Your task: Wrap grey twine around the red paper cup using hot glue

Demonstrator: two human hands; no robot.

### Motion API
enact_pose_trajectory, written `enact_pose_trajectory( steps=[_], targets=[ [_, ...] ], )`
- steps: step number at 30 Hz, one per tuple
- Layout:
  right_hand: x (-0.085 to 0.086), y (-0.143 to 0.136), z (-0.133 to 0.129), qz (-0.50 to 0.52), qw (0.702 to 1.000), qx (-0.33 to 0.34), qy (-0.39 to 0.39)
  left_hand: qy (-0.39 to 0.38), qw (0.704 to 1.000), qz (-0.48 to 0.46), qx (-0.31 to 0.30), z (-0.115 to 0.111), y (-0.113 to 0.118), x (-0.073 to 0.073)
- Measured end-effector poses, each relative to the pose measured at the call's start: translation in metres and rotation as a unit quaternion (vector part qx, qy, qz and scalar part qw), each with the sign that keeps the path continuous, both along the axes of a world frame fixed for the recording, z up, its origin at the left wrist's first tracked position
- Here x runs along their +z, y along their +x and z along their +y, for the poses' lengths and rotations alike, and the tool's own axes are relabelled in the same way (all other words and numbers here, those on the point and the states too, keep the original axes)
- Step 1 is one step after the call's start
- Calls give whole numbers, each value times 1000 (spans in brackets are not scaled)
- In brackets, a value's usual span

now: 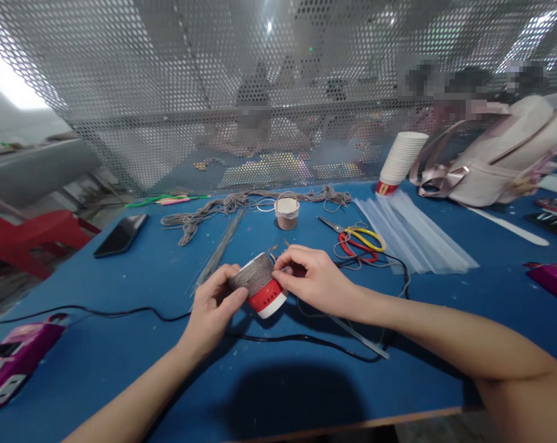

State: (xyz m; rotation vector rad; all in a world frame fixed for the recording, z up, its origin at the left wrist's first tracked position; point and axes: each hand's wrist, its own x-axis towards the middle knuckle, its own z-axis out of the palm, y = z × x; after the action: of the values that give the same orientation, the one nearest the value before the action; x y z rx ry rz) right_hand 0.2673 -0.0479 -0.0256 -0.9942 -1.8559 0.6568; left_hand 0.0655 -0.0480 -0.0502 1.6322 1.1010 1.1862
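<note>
A red and white paper cup (268, 296) lies tilted above the blue table, its upper part wound with grey cord (254, 274). My left hand (214, 304) is closed on the cup's left side, thumb on the cord. On the other side, my right hand (313, 277) is pinched at the edge of the wound cord, with thumb and index finger together against the cup. A thin grey strand hangs below my right hand and runs over the table. Just behind the hands stands a small tub (286, 213) with a pale top.
Scissors (361, 240) with red and yellow handles, clear plastic strips (417, 237), stacked cups (402, 163) and a pale bag (485, 160) are right. Grey cord bundles (232, 202) lie behind, a phone (121, 235) left. A black cable (306, 338) crosses the blue table (135, 344).
</note>
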Motion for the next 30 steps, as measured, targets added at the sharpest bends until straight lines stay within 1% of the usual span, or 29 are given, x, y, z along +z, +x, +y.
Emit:
enact_pose_trajectory(
  steps=[3, 6, 10, 15, 18, 22, 25, 27, 30],
  targets=[
    [1, -1, 0, 9, 1000, -2, -25, -11, 1000, -22, -4, 0, 1, 0],
    [3, -1, 0, 41, 995, 8, -88, -25, 998, -63, -5, -2, 4, 4],
    [7, 1, 3, 72, 984, 52, -158, -45, 996, -79, -4, -2, 7, 9],
    [12, 5, 7, 32, 971, 112, -210, -57, 995, -69, -38, 1, 3, 3],
    [13, 8, 11, 24, 967, 136, -215, -64, 993, -76, -63, 4, 2, 0],
    [11, 10, 17, 18, 967, 151, -206, -57, 988, -82, -116, 8, 3, -3],
    [9, 11, 19, 12, 961, 169, -217, -28, 986, -75, -148, 11, 3, -8],
    [10, 11, 20, 10, 961, 164, -221, 3, 986, -64, -151, 13, 2, -10],
    [11, 10, 19, 8, 970, 129, -205, 23, 993, -20, -111, 15, 2, -9]
  ],
)
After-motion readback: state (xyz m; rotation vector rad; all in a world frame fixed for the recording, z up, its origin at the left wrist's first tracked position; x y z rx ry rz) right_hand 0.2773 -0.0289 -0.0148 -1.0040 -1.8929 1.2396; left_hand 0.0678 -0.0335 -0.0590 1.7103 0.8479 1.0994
